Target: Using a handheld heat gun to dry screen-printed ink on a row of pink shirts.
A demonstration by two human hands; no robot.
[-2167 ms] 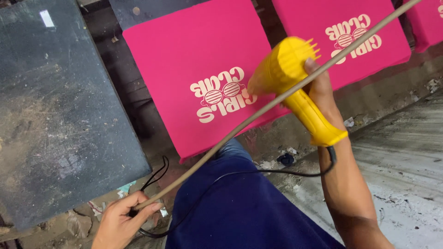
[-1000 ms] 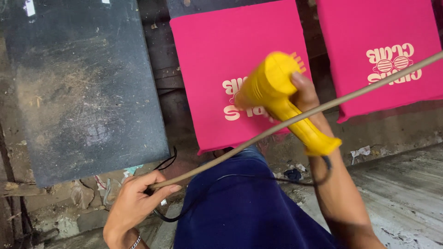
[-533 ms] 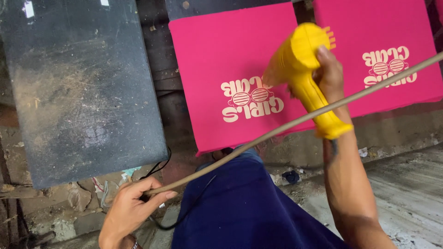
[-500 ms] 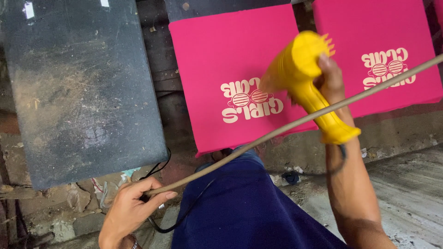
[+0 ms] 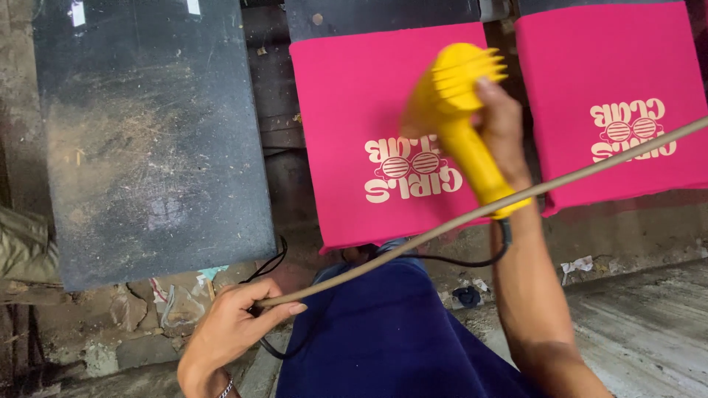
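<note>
My right hand (image 5: 503, 125) grips a yellow heat gun (image 5: 456, 110) by its handle, its nozzle aimed down at the pale print on a pink garment (image 5: 354, 103) stretched over a board. My left hand (image 5: 234, 328), low and to the left, pinches a thin tan cord (image 5: 472, 214) that runs up to the right edge of the view. The gun's black cable (image 5: 472, 262) hangs from the handle and loops toward my left hand. My dark blue trousers (image 5: 383, 339) fill the bottom centre.
A bare, dusty dark board (image 5: 147, 140) lies to the left. A second pink garment (image 5: 612, 81) with the same pale print sits on a board to the right. Paper scraps and debris (image 5: 177, 302) litter the dirty floor below the boards.
My right hand has swung the heat gun left, back over the middle garment's print. My left hand has stayed low on the cord. The view has shifted a little.
</note>
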